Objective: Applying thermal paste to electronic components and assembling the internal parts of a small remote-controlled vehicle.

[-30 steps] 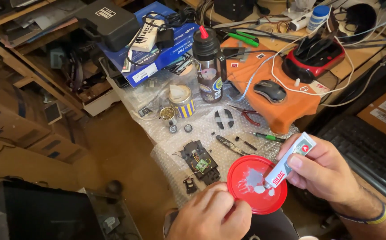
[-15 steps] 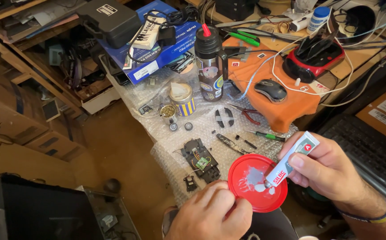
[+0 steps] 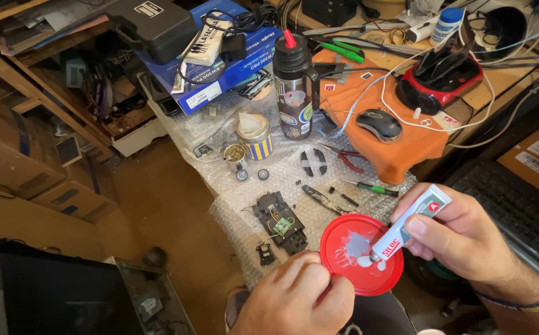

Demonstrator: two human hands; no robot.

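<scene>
Against the frames of a second ago I see very little movement – my right hand (image 3: 468, 239) has kept its place over the round red plastic lid (image 3: 350, 273), and the white patch of squeezed-out paste on the lid looks about the same, with two small white blobs just beside the nozzle. That reads to me as a slow, steady squeeze rather than a fresh move: the paste is on the lid and the tube has not lifted away.

My right hand pinches the small white and grey squeeze tube (image 3: 409, 223) between thumb and fingers. The tube's long axis runs on a slant, tail up toward the right and nozzle down toward the left, its tip touching or just above the lid's face – I cannot tell which.

My left hand (image 3: 297, 298) is curled at the lid's near edge, fingers pressed together; whether it grips the rim I cannot tell.

The lid sits low in view, at the near edge of the bubble-wrap sheet (image 3: 245, 155) on the table, just right of a small black circuit assembly (image 3: 280, 226)
</scene>
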